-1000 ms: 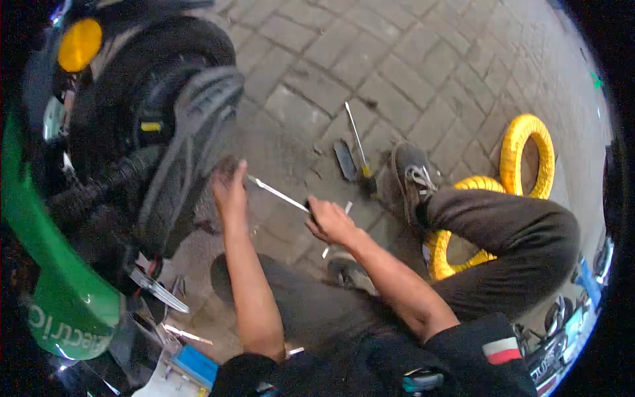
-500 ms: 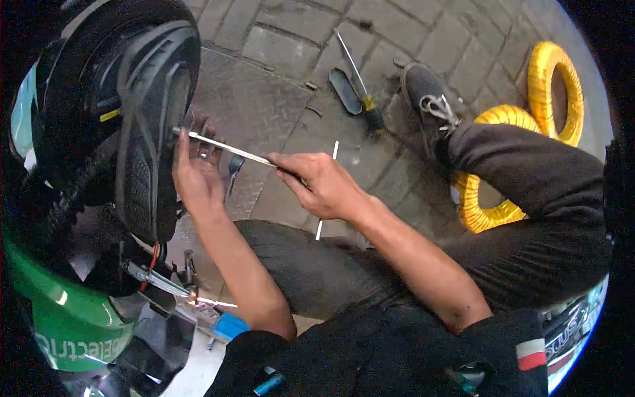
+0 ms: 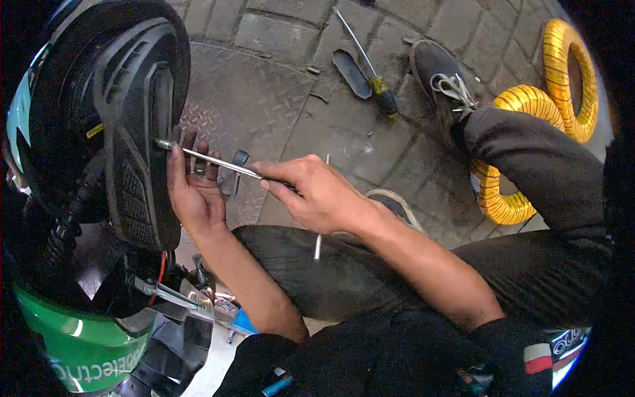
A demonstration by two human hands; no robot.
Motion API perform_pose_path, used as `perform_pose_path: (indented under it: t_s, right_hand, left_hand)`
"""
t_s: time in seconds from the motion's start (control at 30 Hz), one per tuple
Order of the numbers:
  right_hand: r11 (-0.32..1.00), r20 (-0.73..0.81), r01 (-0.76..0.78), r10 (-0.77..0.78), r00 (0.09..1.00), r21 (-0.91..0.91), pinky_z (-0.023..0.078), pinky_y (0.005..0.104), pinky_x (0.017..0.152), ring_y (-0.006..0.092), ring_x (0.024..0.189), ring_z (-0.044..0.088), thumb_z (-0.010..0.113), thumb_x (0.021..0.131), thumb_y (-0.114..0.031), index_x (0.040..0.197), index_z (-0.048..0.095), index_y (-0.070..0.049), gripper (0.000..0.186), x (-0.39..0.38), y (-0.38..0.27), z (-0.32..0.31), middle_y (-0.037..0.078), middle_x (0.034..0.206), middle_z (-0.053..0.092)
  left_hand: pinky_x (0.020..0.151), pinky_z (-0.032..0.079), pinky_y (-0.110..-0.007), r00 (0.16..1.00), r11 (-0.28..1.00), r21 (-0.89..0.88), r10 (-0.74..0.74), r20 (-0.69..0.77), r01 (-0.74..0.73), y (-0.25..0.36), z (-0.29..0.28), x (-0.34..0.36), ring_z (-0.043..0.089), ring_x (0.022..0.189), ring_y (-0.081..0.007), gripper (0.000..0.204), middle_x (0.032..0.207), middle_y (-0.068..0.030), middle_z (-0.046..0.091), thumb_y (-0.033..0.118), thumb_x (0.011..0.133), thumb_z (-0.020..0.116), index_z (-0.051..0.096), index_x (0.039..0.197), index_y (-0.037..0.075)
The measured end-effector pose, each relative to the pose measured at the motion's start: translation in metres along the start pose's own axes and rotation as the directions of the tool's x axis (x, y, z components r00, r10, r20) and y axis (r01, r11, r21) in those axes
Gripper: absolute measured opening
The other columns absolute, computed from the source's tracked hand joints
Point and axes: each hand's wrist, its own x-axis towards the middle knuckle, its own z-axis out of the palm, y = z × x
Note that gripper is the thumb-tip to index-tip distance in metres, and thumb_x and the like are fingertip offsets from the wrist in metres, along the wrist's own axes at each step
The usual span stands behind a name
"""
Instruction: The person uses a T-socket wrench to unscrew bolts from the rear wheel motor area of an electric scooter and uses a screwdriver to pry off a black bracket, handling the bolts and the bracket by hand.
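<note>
My right hand [image 3: 311, 195] grips a long silver T-handle socket wrench [image 3: 218, 161], its crossbar running beneath that hand. The socket end lies at the edge of a ridged black panel [image 3: 132, 172] on a green scooter [image 3: 79, 337]; whether it engages a fastener, I cannot tell. Palm up, my left hand [image 3: 198, 192] is open under the socket end, thumb beside it and fingers apart, loosely bent. A small dark metal tool [image 3: 240, 159] lies just beyond the wrench shaft, partly hidden.
A yellow-handled screwdriver [image 3: 383, 96] and small black oblong piece [image 3: 352, 74] lie on the paving beside my shoe [image 3: 433, 73]. Yellow wrapped rings [image 3: 569, 79] are at right, partly behind my bent leg. A steel tread plate [image 3: 251, 92] borders the wheel [image 3: 79, 66].
Both hands and the wrench have moved left toward the black panel. My left hand's fingers have spread, palm up. The view has shifted, bringing the scooter and floor tools higher in frame.
</note>
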Motion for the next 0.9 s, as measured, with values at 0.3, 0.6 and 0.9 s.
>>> perform_pose_path:
  t_s: [0.3, 0.6, 0.9]
  right_hand:
    - [0.569, 0.481, -0.693, 0.501, 0.719, 0.443, 0.027, 0.0254, 0.035, 0.0075, 0.041, 0.038, 0.06, 0.097, -0.024, 0.126, 0.062, -0.007, 0.034, 0.021, -0.044, -0.029, -0.001, 0.062, 0.048]
    - [-0.019, 0.767, -0.808, 0.329, 0.551, 0.589, 0.02, 0.0202, 0.03, 0.0031, 0.043, 0.029, 0.056, 0.097, -0.023, 0.111, 0.054, -0.013, 0.017, 0.012, -0.001, -0.023, -0.004, 0.066, 0.038]
    - [0.739, 0.417, -0.566, 0.414, 0.809, 0.365, 0.032, 0.0234, 0.048, 0.0055, 0.055, 0.04, 0.06, 0.099, -0.032, 0.124, 0.063, -0.005, 0.036, 0.014, -0.014, -0.009, -0.005, 0.07, 0.048]
  left_hand:
    - [0.078, 0.049, -0.034, 0.998, 0.999, -0.036, -0.038, -0.053, 0.036, 0.006, -0.007, 0.007, 0.06, 0.093, -0.015, 0.029, 0.109, -0.0053, 0.066, 0.027, 0.097, 0.063, 0.061, 0.12, 0.01]
    - [0.09, 0.049, -0.041, 0.983, 0.99, -0.104, -0.112, -0.144, 0.098, 0.003, -0.004, 0.002, 0.054, 0.114, -0.0259, 0.06, 0.128, -0.0118, 0.056, 0.027, 0.088, 0.075, 0.051, 0.136, 0.0]
    - [0.068, 0.053, -0.031, 0.986, 0.999, 0.001, -0.043, -0.16, 0.044, 0.019, 0.001, -0.007, 0.061, 0.095, -0.0195, 0.052, 0.111, -0.0087, 0.062, 0.035, 0.09, 0.072, 0.058, 0.128, 0.002]
